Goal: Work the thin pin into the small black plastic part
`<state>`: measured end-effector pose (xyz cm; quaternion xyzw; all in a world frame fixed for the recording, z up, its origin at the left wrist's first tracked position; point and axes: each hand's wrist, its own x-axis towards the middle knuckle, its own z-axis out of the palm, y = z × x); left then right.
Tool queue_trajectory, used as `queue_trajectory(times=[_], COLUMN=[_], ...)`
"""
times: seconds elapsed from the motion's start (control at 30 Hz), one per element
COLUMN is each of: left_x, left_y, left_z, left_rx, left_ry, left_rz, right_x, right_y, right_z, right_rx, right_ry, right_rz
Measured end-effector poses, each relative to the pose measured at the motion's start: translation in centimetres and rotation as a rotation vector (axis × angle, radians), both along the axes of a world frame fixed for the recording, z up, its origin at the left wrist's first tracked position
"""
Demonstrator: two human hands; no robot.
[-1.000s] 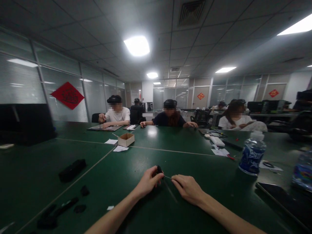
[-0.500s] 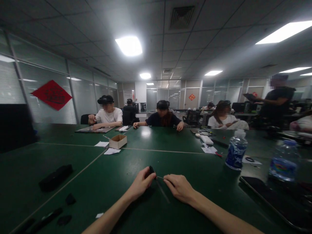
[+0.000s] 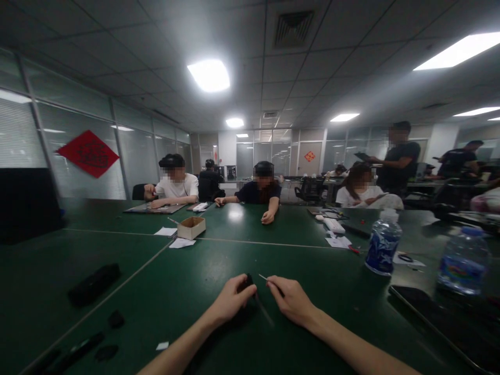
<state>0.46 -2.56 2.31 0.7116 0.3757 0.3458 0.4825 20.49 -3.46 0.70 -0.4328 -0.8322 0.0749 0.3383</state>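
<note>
My left hand point(image 3: 231, 301) rests on the green table point(image 3: 187, 276) with its fingers closed around a small black part point(image 3: 247, 283). Just to its right, my right hand point(image 3: 291, 300) pinches a thin metal pin point(image 3: 264, 278) whose tip points up and left, close to the black part but apart from it. Both forearms reach in from the bottom edge.
Black parts point(image 3: 94, 284) lie at the left. A small cardboard box point(image 3: 191, 227) and papers sit mid-table. Two water bottles point(image 3: 383, 245) point(image 3: 463, 260) and a dark tablet point(image 3: 441, 323) are at the right. Several people sit across the table; two stand at the far right.
The thin pin, which reached the black part before, is now drawn back with its tip free. My view swung right, then steadied. A person across stretched an arm onto the table.
</note>
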Motion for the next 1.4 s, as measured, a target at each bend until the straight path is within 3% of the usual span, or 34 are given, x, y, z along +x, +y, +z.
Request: queue_trajectory(times=[0.27, 0.7, 0.9, 1.17, 1.4], left_x=[-0.4, -0.4, -0.3, -0.5, -0.6], left_y=[1.3, 0.8, 0.6, 1.2, 1.3], left_z=[-1.2, -0.9, -0.5, -1.1, -1.2], left_rx=[-0.095, 0.007, -0.020, -0.106, -0.113], left_ry=[-0.210, -0.040, -0.023, -0.165, -0.174], left_rz=[0.128, 0.077, 0.083, 0.210, 0.196], right_x=[-0.4, -0.7, -0.7, -0.8, -0.7], right_y=[-0.5, -1.0, -0.9, -0.9, -0.8], right_z=[0.4, 0.9, 0.8, 0.9, 0.7], right_rx=[-0.032, -0.001, -0.003, -0.067, -0.073], right_ry=[-0.129, -0.341, -0.310, -0.210, -0.190], right_rz=[0.030, 0.033, 0.044, 0.018, 0.024])
